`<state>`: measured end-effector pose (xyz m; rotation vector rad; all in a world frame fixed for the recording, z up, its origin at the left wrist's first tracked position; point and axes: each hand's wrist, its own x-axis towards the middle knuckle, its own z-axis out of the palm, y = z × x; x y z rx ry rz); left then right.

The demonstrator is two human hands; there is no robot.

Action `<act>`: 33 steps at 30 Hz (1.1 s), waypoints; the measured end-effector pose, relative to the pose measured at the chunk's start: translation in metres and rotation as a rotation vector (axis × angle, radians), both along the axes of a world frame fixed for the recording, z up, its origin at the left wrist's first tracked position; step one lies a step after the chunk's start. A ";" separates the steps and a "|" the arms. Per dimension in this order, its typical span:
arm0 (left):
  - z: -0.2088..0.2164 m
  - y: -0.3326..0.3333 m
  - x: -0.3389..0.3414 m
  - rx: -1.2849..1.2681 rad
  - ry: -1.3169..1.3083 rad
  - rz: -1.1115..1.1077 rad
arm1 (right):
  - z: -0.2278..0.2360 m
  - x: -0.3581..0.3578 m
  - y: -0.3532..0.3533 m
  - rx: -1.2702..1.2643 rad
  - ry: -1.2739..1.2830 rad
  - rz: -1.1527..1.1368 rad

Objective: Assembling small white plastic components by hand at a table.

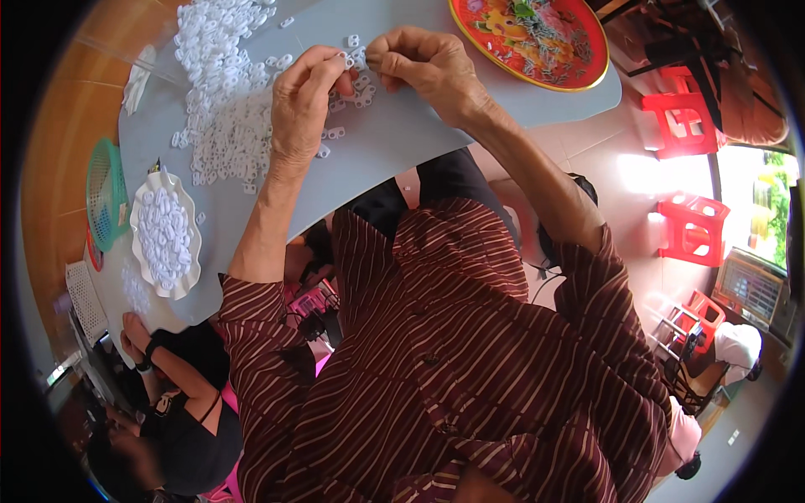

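My left hand (306, 101) pinches a small white plastic piece with holes (346, 60) between thumb and fingertips, above the grey table. Close by on the right, my right hand (428, 74) has its thumb and fingers pressed together. Whatever they hold is too small to make out. Beneath and left of my hands spreads a large heap of similar white plastic pieces (222, 101), some lying singly. A red round tray with a flower pattern and yellow rim (597, 67) stands right of my right hand, with many small grey metal pins (553, 54) scattered in it.
On the left, a white scalloped dish (194, 260) holds more white pieces, beside a green plastic basket (101, 193). Another person in black (189, 402) sits at the table's lower left. Red stools (683, 121) stand on the floor at right, with more people farther off.
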<state>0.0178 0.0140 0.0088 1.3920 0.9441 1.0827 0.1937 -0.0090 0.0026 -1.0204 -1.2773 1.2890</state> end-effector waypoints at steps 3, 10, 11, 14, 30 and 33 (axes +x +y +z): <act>0.005 -0.005 0.000 0.069 0.167 0.038 | -0.006 -0.006 0.002 0.046 0.084 -0.036; 0.004 -0.007 0.001 0.096 0.189 0.001 | -0.005 -0.004 -0.002 0.077 0.085 -0.018; 0.005 -0.006 0.000 0.084 0.208 -0.007 | -0.005 -0.003 -0.002 0.075 0.086 -0.018; 0.004 -0.005 -0.001 0.081 0.236 -0.013 | -0.005 -0.003 -0.003 0.103 0.095 0.014; -0.001 -0.005 -0.002 0.164 0.239 -0.059 | -0.008 -0.002 -0.005 0.116 0.099 0.019; 0.003 -0.003 -0.003 0.215 0.299 -0.101 | -0.007 -0.001 -0.006 0.119 0.082 0.022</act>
